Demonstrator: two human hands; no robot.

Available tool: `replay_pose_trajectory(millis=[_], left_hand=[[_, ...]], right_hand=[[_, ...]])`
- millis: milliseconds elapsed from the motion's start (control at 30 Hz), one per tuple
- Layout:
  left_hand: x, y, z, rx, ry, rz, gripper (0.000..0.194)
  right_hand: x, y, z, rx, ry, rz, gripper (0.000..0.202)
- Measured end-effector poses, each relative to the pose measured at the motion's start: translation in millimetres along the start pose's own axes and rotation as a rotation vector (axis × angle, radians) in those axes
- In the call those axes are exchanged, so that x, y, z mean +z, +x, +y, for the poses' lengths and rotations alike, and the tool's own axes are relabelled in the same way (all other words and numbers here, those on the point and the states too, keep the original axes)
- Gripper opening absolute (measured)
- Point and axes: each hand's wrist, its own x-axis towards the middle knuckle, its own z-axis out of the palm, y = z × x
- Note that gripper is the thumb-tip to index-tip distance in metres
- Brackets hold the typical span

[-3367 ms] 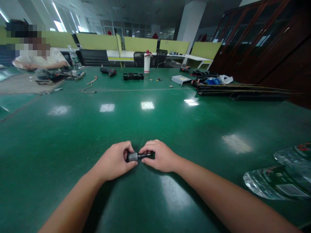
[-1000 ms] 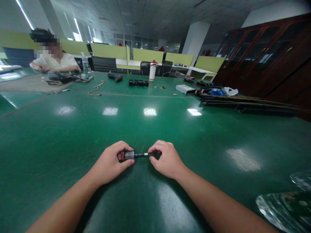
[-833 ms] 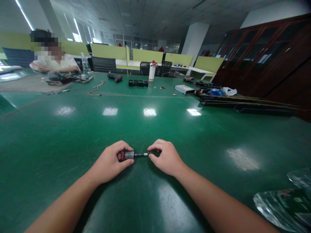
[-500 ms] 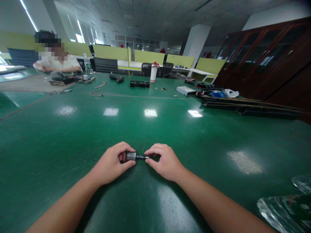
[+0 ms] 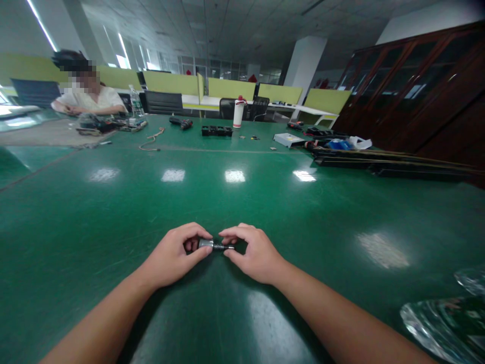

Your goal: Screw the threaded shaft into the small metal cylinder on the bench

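Observation:
My left hand is closed around a small metal cylinder with a thin dark shaft, just above or on the green tabletop. Its thumb and forefinger clasp the silver cylinder end, and the shaft points right, with ridges along it that look like a spring or thread. My right hand curves about the shaft's free end. Its forefinger is above the shaft and its thumb below, with a gap between them. Whether a fingertip touches the shaft is hard to make out.
Across the green table stand a white bottle, a black part and a power drill. Long dark bars lie at right, beside a silver box. Clear plastic is near right. A person sits far left.
My right hand's fingers have parted around the shaft and shifted slightly left along it. The ridged part of the shaft now shows more clearly; my left hand keeps its hold.

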Motion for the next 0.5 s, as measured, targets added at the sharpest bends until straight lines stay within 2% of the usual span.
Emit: replay_pose_trajectory(millis=[500], left_hand=[[2.2,1.2,0.2,-0.042,0.022,-0.024,0.021]], right_hand=[[1.8,2.0,-0.7,-0.056,-0.150,-0.084,0.024]])
